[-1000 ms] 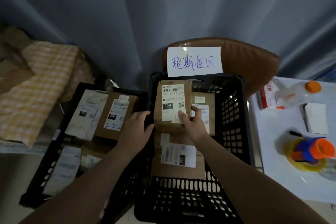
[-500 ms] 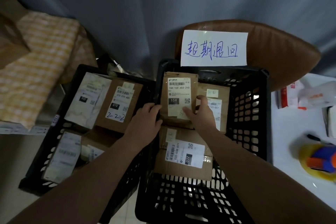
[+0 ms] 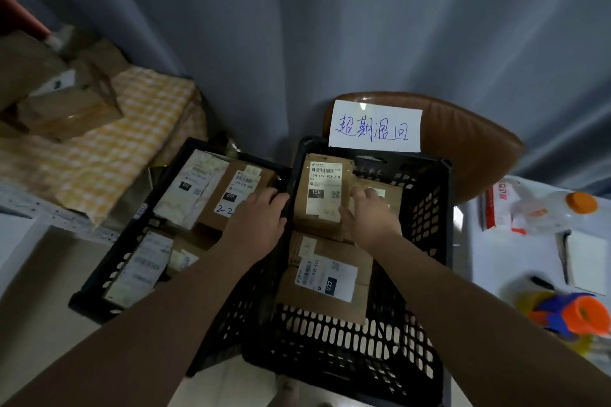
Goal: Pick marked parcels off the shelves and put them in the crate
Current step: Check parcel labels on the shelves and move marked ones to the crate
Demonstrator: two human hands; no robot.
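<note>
A brown parcel labelled 15H (image 3: 322, 188) lies at the back of the black crate (image 3: 429, 195) in the middle. My left hand (image 3: 258, 221) grips its left edge with curled fingers, over the crate's rim. My right hand (image 3: 370, 218) holds its right edge, thumb on the label. A second parcel marked 032 (image 3: 325, 277) lies in front of it in the same crate. Behind my right hand a third parcel (image 3: 391, 193) is partly hidden. A handwritten paper sign (image 3: 373, 125) stands at the crate's back rim.
Left of it sits another black crate (image 3: 99, 287) holding several labelled parcels. Brown parcels (image 3: 66, 109) lie on a yellow checked cloth (image 3: 99, 155) at far left. A brown chair (image 3: 469, 142) stands behind; a white table (image 3: 515, 254) with a bottle (image 3: 562, 208) and tape dispenser (image 3: 572, 314) is at right.
Both hands have lowered the 15H parcel from upright above the crate to lying at its back. My view shifted slightly.
</note>
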